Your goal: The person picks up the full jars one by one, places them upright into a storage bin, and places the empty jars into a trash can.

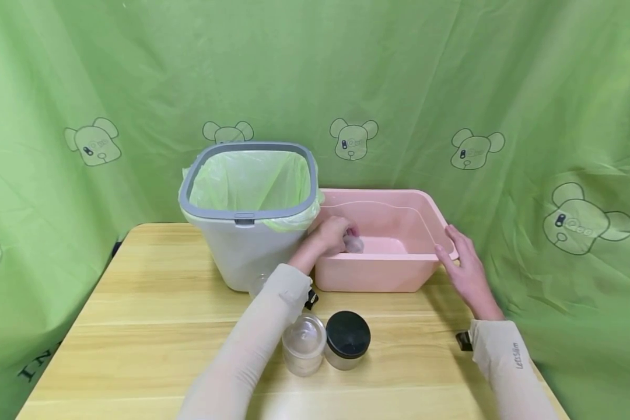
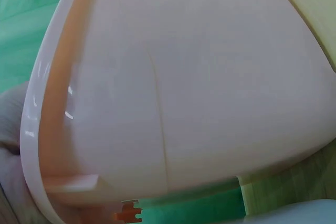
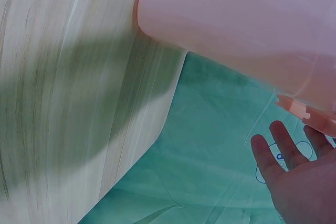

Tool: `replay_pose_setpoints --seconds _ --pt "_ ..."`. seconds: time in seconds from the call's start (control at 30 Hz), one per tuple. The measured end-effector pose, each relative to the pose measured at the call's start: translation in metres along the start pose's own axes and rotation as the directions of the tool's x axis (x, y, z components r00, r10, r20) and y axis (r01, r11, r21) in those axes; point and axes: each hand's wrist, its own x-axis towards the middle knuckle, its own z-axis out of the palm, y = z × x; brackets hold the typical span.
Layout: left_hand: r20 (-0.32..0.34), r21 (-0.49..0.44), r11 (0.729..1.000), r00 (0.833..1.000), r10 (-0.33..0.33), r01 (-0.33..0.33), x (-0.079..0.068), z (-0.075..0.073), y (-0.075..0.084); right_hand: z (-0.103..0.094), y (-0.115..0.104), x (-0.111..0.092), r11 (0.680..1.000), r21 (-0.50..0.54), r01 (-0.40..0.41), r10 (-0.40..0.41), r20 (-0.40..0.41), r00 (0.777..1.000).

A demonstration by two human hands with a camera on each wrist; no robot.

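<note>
Steadying the pink tub (image 1: 378, 274) with our right hand (image 1: 468, 271), fingers spread, we pinch a translucent object (image 1: 354, 245) in our left hand (image 1: 335, 233), ideally gently.

Glossy plastic tub (image 1: 375, 274), wood-grain table (image 1: 152, 315)

Curtain (image 1: 399, 70): green, printed with outlined cartoon animal heads (image 1: 354, 141)
Tabletop (image 1: 136, 326): pale wood grain
Wastebasket (image 1: 236, 254): white, upright, grey rim (image 1: 215, 213), lined with a pale green bag (image 1: 252, 181)
Black-lidded jar (image 1: 348, 335): upright, just beside a clear-lidded jar (image 1: 304, 344), both on the tabletop
</note>
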Motion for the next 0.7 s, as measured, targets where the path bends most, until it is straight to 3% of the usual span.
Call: replay_pose_setpoints --seconds 0.37,0.7 --pt "0.014 0.097 0.995 1.0 0.021 -0.022 0.0035 -0.0001 0.001 0.001 -0.0016 0.0009 1.0 0.006 0.015 -0.015 -0.02 1.0" --pt "0.03 0.06 0.998 0.999 0.01 -0.012 0.003 0.0037 0.0007 0.0005 -0.0034 -0.0005 1.0 0.0 0.013 -0.013 -0.008 1.0"
